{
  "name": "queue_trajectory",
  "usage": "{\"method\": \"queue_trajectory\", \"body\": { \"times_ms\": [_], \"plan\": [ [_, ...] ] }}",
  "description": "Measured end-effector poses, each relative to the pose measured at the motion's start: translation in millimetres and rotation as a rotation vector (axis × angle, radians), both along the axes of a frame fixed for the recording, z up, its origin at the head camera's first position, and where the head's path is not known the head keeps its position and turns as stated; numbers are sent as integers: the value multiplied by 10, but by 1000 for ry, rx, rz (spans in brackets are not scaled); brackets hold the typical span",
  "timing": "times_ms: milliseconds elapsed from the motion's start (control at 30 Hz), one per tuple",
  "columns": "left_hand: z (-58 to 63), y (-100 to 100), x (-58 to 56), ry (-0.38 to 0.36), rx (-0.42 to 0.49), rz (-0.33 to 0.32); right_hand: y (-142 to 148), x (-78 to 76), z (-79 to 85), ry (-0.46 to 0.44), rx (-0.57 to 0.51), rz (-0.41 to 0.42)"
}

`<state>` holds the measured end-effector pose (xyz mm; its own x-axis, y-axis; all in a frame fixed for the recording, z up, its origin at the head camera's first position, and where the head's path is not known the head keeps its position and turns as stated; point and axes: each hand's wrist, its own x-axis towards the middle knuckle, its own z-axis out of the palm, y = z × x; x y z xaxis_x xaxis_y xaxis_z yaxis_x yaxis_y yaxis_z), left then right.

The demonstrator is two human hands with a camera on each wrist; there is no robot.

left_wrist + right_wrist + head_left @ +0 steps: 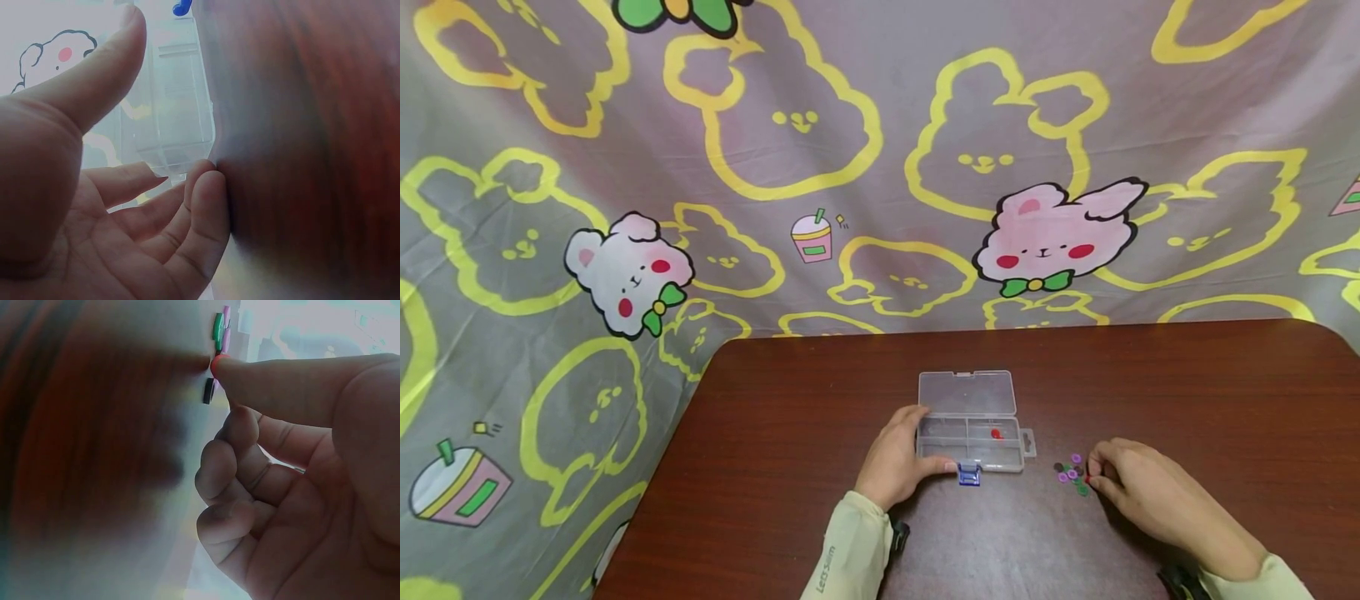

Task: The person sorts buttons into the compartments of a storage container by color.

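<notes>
A clear plastic compartment box (1011, 465) lies with its lid (966, 394) flipped back and its blue latch (969, 476) hanging at the front. Gripping the box's left end is my left hand (891, 458), thumb along the front edge and fingers at the far left corner. Small red pieces (996, 434) sit in the back right compartment. To the right of the box, my right hand (1157, 487) pinches a small red disc (219, 362) between thumb and forefinger. Its fingertips are at the edge of a small pile of purple, green and black rings (1072, 474).
Both hands and the box are on a brown wooden table (805, 417). A patterned curtain (887, 183) hangs behind the table's far edge and along its left side. The box has a clear hanging tab (1029, 442) on its right end.
</notes>
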<state>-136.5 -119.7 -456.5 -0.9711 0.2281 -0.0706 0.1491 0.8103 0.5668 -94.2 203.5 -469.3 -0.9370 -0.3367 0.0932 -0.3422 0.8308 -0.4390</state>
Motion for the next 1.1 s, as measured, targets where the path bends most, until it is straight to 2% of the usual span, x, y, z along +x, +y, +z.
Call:
{"method": "queue_trajectory", "body": {
  "times_ms": [567,1100],
  "plan": [
    [19,3,4,-10,2,3,6,-2,47,-29,-7,-6],
    [7,4,1,-9,1,-1,-22,-23,73,45,-5,9]
  ]
}}
